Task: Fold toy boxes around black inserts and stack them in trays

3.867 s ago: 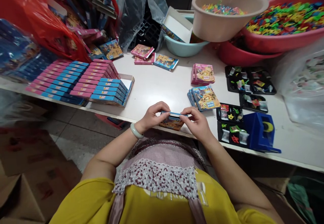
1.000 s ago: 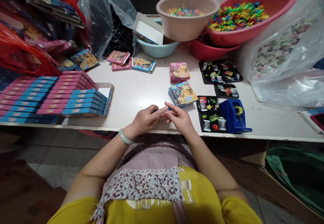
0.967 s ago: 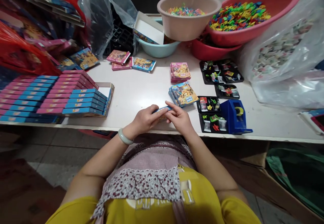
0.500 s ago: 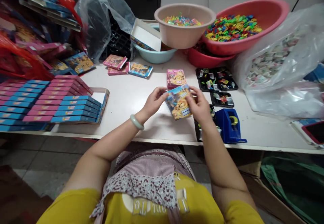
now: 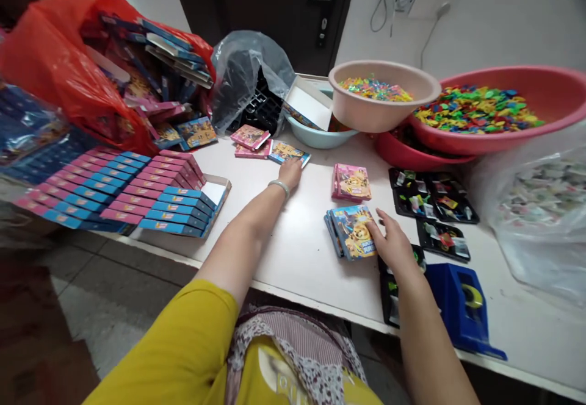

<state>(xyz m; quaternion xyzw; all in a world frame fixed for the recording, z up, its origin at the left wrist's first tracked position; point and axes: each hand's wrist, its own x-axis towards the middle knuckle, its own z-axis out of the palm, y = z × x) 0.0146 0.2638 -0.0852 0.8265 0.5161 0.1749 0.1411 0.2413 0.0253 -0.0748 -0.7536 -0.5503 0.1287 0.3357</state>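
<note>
At the back of the table my left hand (image 5: 291, 174) closes its fingers on the near edge of a flat blue picture box (image 5: 284, 151), which lies beside two pink boxes (image 5: 251, 138). The fingertips are partly hidden. My right hand (image 5: 392, 241) is open, fingers apart, its thumb against the right side of a small stack of blue boxes (image 5: 352, 231). Just behind that stack is a pile of pink boxes (image 5: 351, 182). Black trays with small wrapped items (image 5: 443, 238) lie to the right of my right hand.
A blue tape dispenser (image 5: 462, 307) stands at the front edge. Rows of boxes (image 5: 132, 200) and a red bag (image 5: 50, 45) fill the left. Behind are a pale basin (image 5: 384, 115), a red basin (image 5: 499, 143) and a clear bag (image 5: 540, 222).
The blue box that both hands held now lies on the table, atop a small stack. My left hand has reached away to the back left; my right hand has loosened. The view has turned left.
</note>
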